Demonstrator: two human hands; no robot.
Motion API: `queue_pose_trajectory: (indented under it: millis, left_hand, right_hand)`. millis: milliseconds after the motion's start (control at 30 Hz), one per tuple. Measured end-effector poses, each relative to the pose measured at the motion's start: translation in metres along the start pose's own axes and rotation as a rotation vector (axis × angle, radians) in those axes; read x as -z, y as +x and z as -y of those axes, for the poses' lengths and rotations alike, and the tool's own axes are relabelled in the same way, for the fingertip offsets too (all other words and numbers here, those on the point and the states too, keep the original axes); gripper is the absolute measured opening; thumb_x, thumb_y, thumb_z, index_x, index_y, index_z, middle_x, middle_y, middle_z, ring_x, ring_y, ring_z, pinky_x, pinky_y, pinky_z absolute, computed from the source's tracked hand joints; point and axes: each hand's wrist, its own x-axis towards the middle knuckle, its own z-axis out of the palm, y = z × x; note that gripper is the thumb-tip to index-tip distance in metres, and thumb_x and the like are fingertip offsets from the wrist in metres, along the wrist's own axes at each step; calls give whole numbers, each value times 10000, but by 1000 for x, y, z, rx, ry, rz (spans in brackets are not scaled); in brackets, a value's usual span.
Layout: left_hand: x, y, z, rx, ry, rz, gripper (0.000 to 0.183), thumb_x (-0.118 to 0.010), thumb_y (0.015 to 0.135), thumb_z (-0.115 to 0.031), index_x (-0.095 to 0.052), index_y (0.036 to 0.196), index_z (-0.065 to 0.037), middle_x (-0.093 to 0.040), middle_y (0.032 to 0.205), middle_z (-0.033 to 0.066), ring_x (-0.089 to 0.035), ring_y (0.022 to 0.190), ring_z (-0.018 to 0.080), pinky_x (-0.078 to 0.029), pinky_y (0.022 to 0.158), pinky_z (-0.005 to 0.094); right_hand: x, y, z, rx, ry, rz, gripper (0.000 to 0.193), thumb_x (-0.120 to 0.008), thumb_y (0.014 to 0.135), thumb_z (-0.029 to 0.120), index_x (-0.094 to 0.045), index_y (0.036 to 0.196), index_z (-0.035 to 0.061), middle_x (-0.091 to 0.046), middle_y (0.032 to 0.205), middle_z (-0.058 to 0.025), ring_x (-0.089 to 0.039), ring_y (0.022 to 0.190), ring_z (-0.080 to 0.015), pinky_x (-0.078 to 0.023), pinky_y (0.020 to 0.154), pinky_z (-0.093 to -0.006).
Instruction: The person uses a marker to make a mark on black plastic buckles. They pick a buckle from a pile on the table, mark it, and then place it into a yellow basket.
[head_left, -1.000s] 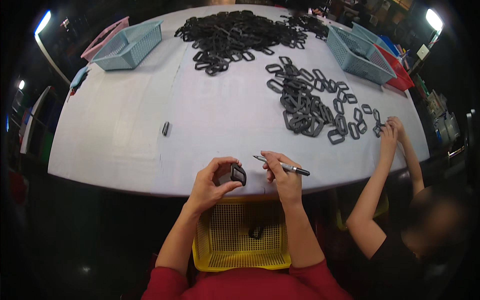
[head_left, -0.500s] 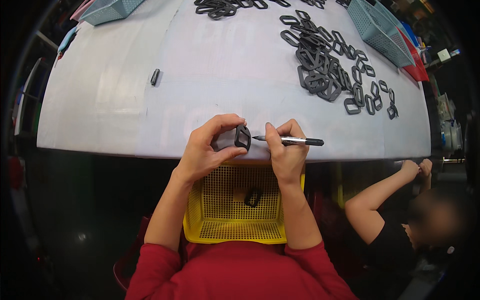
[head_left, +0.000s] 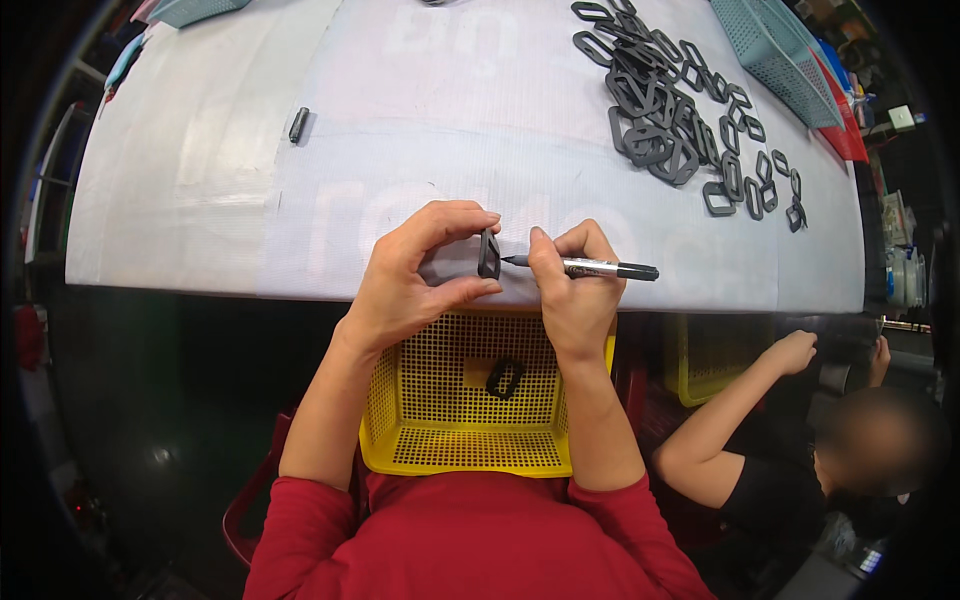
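Note:
Between the thumb and fingers of my left hand (head_left: 400, 270) is a black oblong ring-shaped part (head_left: 489, 256), held upright and turned nearly edge-on. My right hand (head_left: 580, 300) grips a marker pen (head_left: 612, 269) with a silver barrel and black end. Its uncapped dark tip points left, right beside the part; whether they touch I cannot tell. Both hands are over the table's near edge. Below them, at my lap, a yellow perforated basket (head_left: 480, 468) holds black parts of the same kind (head_left: 504, 378).
Many similar black rings (head_left: 655, 120) lie heaped and scattered on the white-covered table (head_left: 180, 200) at far right. A black pen cap (head_left: 299, 125) lies to the left. Blue baskets (head_left: 775, 60) stand at the far corners. At right sits another person (head_left: 710, 450) with raised hands.
The part in my left hand has turned from showing its opening to nearly edge-on. Both hands appear slightly higher in the picture, the view has shifted, and the neighbour's arms have moved.

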Motion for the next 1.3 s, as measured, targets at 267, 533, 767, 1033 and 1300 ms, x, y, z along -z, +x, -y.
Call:
queue_pose_trajectory:
  millis: [267,533,767,1033,1300]
  left_hand:
    - [1,0,0,6,-46,-13,490,-758,641,-20,-576,1095,-42,-571,1089,84,-561,1004,189,-461,887,294]
    - [3,1,0,28,-62,15,493,-743,635,18,-566,1091,-37,-552,1095,89,-556,1029,205,-451,913,326]
    - [3,1,-2,23,-39,-1,487,-746,637,-19,-576,1090,-64,-571,1089,82,-566,988,201,-468,873,307]
    - [4,0,2,9,-37,-3,494,-744,636,-23,-573,1096,-75,-568,1101,79,-573,977,196,-480,861,306]
    - [4,0,1,3,-9,2,496,-747,636,-41,-575,1098,-84,-568,1099,75,-580,966,197,-492,861,308]
  right_hand:
    - [20,4,12,-240,314,87,163,-667,810,113,-540,753,28,-548,665,-4,-457,538,-34,-356,477,-174]
    - [12,3,12,-107,82,58,214,-682,762,79,-499,663,28,-514,553,13,-429,501,-29,-334,453,-195]
    - [-2,2,2,20,-24,12,247,-653,750,56,-453,608,28,-479,515,10,-420,486,-40,-334,448,-222]
    - [-3,1,3,30,-58,29,242,-645,750,47,-452,605,27,-483,508,3,-418,479,-44,-336,447,-227]
    - [-4,1,3,40,-53,41,246,-640,755,32,-443,608,36,-488,499,2,-436,463,-36,-341,424,-213]
